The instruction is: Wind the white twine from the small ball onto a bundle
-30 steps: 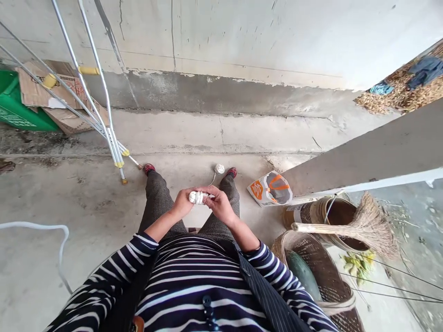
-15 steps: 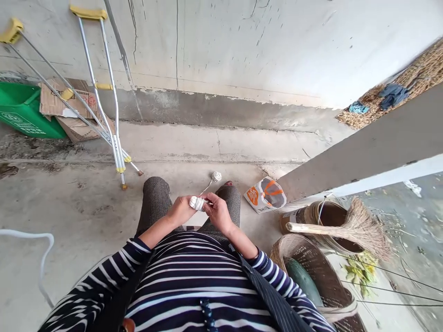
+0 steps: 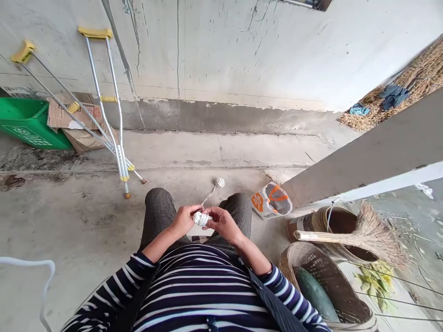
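Between my two hands, above my lap, is a small wound ball of white cord (image 3: 200, 219). My left hand (image 3: 182, 222) is closed on its left side, with thumb and fingertips at the top. From the right, my right hand (image 3: 223, 225) pinches the wound cord with bent fingers. A single strand (image 3: 208, 196) runs from near my left fingertips to a second white ball of cord (image 3: 219, 183) on the floor beyond my knees. Parts of the held ball are hidden by my fingers.
Crutches (image 3: 119, 138) lean on the wall beside cardboard (image 3: 83, 138) and a green bin (image 3: 26, 124). To the right are a paper bag (image 3: 263, 210), a bucket (image 3: 314, 216), a broom (image 3: 332, 237) and a wicker basket (image 3: 289, 260) holding a large green melon (image 3: 314, 295).
The whole view has shifted, so the surroundings sit lower and slightly right. My fingers have changed position around the held ball, and the strand now meets my left fingertips.
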{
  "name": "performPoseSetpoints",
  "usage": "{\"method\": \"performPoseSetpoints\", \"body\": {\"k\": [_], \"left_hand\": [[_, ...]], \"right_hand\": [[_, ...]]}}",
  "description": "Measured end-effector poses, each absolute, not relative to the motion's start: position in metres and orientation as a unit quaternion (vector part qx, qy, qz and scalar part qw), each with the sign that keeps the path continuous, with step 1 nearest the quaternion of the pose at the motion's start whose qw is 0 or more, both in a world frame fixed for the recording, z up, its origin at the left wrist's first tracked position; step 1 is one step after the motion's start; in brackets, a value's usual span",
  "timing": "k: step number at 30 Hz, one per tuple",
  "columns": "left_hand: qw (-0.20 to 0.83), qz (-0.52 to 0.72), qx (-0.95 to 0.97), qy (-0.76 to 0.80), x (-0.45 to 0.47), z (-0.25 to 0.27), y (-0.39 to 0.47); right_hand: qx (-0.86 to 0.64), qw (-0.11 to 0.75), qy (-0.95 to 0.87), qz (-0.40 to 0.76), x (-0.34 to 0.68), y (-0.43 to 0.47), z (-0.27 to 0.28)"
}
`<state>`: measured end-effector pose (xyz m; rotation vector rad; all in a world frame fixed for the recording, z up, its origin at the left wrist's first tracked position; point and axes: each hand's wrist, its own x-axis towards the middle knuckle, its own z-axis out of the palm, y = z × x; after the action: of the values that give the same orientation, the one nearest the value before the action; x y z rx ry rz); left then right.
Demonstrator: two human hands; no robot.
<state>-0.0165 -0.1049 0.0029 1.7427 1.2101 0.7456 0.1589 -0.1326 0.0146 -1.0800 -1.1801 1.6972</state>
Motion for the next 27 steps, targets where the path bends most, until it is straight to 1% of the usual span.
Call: {"method": "performPoseSetpoints", "body": {"k": [2,5,10,14,17,20,22,24,27], "left_hand": [[0.441,0.295,0.697,0.482,-0.019,-0.001,-0.100],[0.458,0.286,0.682,0.493,-0.019,-0.005,-0.085],[0.458,0.286,0.662,0.519,-0.010,0.003,-0.040],[0.468,0.287,0.664,0.507,0.005,0.018,0.006],[0.453,0.325,0.656,0.508,0.013,0.024,0.040],[0.429,0.382,0.660,0.484,0.016,0.024,0.070],[0.419,0.398,0.653,0.490,0.016,0.020,0.085],[0.418,0.376,0.647,0.516,0.014,0.015,0.094],[0.429,0.271,0.668,0.544,0.009,0.007,0.100]], "right_hand": [[-0.424,0.378,-0.460,0.683,0.160,-0.127,0.013],[-0.437,0.394,-0.464,0.662,0.162,-0.114,0.015],[-0.477,0.425,-0.542,0.546,0.168,-0.079,0.046],[-0.478,0.414,-0.632,0.447,0.172,-0.055,0.084],[-0.485,0.405,-0.674,0.382,0.174,-0.051,0.102],[-0.494,0.414,-0.678,0.352,0.177,-0.054,0.112],[-0.497,0.425,-0.676,0.340,0.180,-0.058,0.117],[-0.497,0.435,-0.676,0.325,0.183,-0.062,0.121],[-0.507,0.450,-0.667,0.310,0.187,-0.063,0.124]]}}
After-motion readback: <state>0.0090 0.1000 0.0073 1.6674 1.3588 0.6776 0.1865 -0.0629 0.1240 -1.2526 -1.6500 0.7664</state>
